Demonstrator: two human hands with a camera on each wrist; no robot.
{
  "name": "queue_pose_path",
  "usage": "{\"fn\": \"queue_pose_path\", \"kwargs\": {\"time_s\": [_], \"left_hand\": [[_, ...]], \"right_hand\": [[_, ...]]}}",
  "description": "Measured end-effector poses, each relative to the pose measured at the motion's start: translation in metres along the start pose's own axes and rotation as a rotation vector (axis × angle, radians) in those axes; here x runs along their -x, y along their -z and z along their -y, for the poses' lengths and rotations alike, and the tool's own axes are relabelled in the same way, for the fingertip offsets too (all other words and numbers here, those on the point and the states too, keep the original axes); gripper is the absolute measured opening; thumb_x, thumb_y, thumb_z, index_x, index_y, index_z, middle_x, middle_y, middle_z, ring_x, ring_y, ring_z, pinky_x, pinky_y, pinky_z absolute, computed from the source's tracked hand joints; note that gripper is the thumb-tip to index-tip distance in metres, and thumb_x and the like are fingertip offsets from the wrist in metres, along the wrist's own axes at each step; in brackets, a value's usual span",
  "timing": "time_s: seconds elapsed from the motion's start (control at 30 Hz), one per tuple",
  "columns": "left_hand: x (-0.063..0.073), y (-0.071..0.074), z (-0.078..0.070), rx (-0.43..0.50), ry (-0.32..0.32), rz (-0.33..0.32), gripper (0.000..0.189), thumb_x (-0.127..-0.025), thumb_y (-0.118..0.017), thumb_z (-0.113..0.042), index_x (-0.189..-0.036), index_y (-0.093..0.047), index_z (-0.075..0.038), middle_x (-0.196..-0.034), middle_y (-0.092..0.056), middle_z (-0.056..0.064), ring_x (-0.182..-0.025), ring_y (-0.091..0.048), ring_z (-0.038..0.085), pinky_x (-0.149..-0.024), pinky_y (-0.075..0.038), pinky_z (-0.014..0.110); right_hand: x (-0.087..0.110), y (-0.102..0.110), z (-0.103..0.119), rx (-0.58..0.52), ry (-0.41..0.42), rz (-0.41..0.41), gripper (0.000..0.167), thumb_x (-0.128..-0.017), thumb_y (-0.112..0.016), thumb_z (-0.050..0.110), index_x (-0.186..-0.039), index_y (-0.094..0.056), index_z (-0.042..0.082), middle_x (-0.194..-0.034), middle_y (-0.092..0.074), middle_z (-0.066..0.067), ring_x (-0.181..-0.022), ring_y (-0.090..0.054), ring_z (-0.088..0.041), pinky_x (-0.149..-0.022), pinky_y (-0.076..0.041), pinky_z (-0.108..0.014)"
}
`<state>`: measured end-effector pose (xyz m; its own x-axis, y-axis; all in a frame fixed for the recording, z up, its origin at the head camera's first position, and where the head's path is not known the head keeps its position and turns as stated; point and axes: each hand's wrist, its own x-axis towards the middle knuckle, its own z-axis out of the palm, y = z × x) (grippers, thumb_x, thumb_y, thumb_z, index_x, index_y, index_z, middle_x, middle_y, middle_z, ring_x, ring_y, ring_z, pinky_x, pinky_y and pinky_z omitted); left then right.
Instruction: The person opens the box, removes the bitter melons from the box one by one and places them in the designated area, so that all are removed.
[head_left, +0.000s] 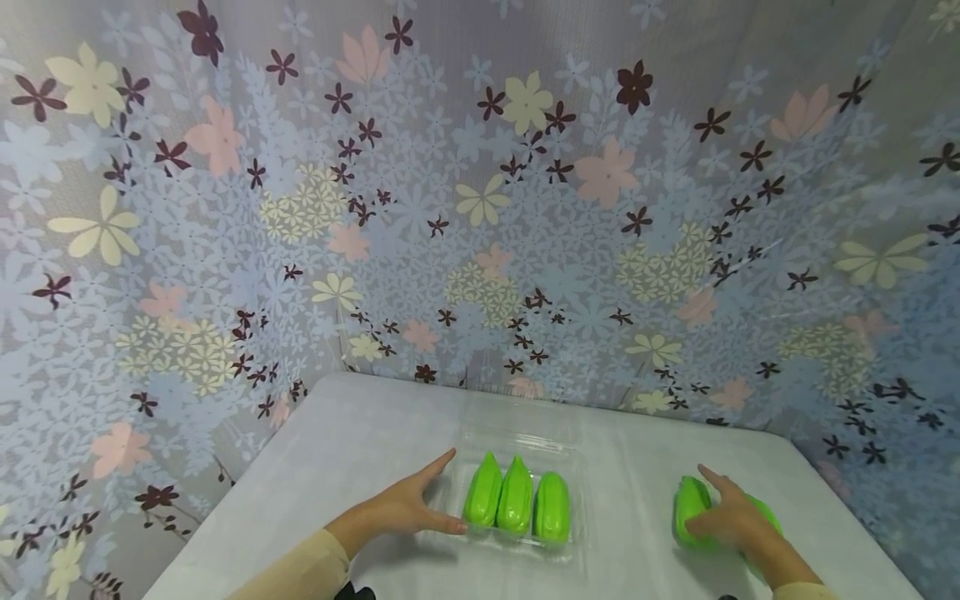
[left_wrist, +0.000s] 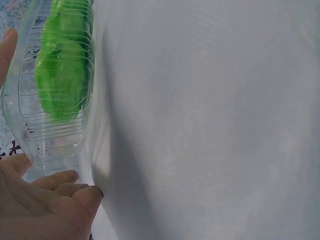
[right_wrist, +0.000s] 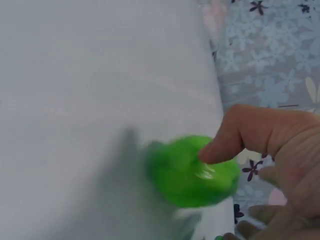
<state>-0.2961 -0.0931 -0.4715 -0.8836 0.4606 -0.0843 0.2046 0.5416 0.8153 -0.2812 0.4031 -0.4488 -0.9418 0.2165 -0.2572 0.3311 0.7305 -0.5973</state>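
Observation:
A clear plastic tray (head_left: 573, 557) holds three bright green, elongated, ridged pieces side by side, including a left one (head_left: 483, 492), a middle one (head_left: 516, 498) and a right one (head_left: 552, 508). Beside the tray's left side is my left hand (head_left: 405, 504), thumb and fingers spread, with the thumb by the front left corner. Over at the right, my right hand (head_left: 731, 517) reaches over a loose green piece (head_left: 692, 504); its thumb lies against this piece (right_wrist: 192, 175) and the index finger is extended. Another green piece (head_left: 767, 512) is partly hidden behind that hand.
The tray's transparent lid (head_left: 517, 417) lies folded back behind it. A white cloth (head_left: 630, 467) covers the table, whose right edge (head_left: 847, 508) runs close to the right hand. Behind hangs a flowered curtain (head_left: 480, 250).

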Motion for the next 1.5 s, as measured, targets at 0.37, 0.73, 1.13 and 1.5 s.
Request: {"fn": "queue_pose_path", "kwargs": {"time_s": [0.37, 0.73, 1.13, 1.5], "left_hand": [[-0.001, -0.002, 0.000, 0.000, 0.000, 0.005, 0.115, -0.074, -0.089, -0.047, -0.163, -0.019, -0.025, -0.162, -0.027, 0.020, -0.145, -0.026, 0.047, -0.111, -0.024, 0.070], [0.000, 0.000, 0.001, -0.016, 0.001, -0.016, 0.116, -0.074, -0.089, -0.047, -0.163, -0.018, -0.025, -0.161, -0.027, 0.021, -0.144, -0.026, 0.048, -0.111, -0.023, 0.070], [-0.001, -0.001, -0.001, -0.022, 0.001, -0.012, 0.116, -0.074, -0.089, -0.046, -0.163, -0.019, -0.024, -0.161, -0.028, 0.020, -0.145, -0.026, 0.047, -0.111, -0.024, 0.070], [0.002, 0.000, -0.002, 0.001, 0.002, -0.003, 0.114, -0.075, -0.089, -0.044, -0.163, -0.019, -0.027, -0.162, -0.027, 0.019, -0.145, -0.025, 0.047, -0.110, -0.025, 0.071]], "right_hand": [[0.025, 0.016, 0.034, -0.196, 0.035, -0.086, 0.148, -0.066, -0.091, 0.056, -0.157, 0.021, 0.018, -0.158, 0.018, -0.033, -0.139, 0.005, -0.064, -0.105, -0.012, -0.079], [0.026, 0.010, 0.049, -0.258, 0.123, -0.034, 0.143, -0.070, -0.090, 0.051, -0.156, 0.022, 0.028, -0.156, 0.012, -0.040, -0.139, 0.000, -0.064, -0.105, -0.018, -0.079], [0.031, -0.004, 0.071, -0.307, 0.278, 0.016, 0.133, -0.078, -0.089, 0.035, -0.160, 0.015, 0.026, -0.164, 0.008, -0.027, -0.146, -0.009, -0.054, -0.106, -0.028, -0.073], [0.035, -0.030, 0.097, -0.347, 0.332, 0.091, 0.130, -0.075, -0.092, 0.026, -0.163, 0.003, 0.021, -0.165, 0.000, -0.025, -0.144, -0.017, -0.053, -0.100, -0.042, -0.067]]}}
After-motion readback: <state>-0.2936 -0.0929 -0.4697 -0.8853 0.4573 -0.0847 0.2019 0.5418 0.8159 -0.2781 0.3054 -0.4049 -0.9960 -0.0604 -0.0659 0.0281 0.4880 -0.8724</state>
